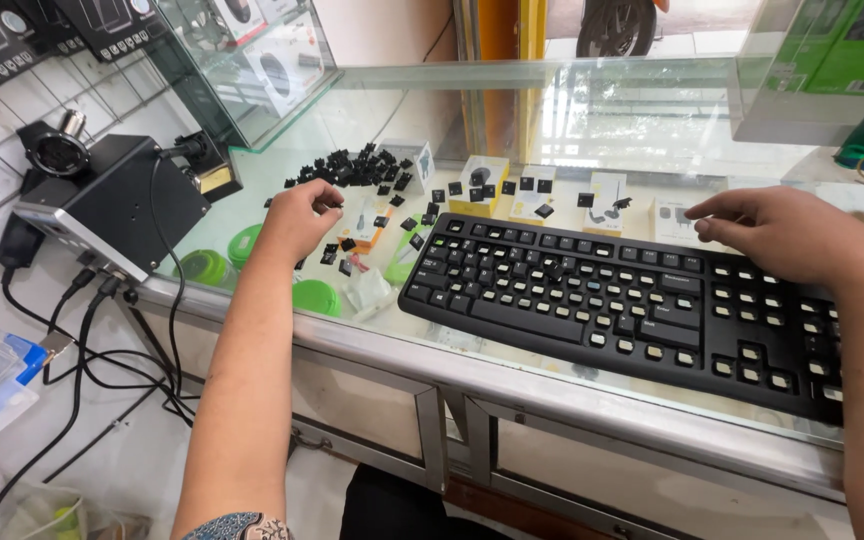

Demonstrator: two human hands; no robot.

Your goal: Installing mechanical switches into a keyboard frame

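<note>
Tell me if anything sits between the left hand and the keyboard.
A few loose black keycaps lie on the glass counter between the left hand and the keyboard. They are low and scattered; nothing taller blocks the way. The right hand rests over the keyboard's far edge.

One keyboard (622,300), two hands (297,220)

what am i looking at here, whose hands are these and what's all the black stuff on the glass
This is one picture from a camera worn on a person's head, looking down at their own bare hands. A black keyboard lies on a glass counter, with many of its key caps pulled off. The loose key caps sit scattered in a pile further back. The left hand is closed around one near that pile. The right hand rests on the keyboard's far right edge, holding nothing. A black box with cables stands at left.
</note>
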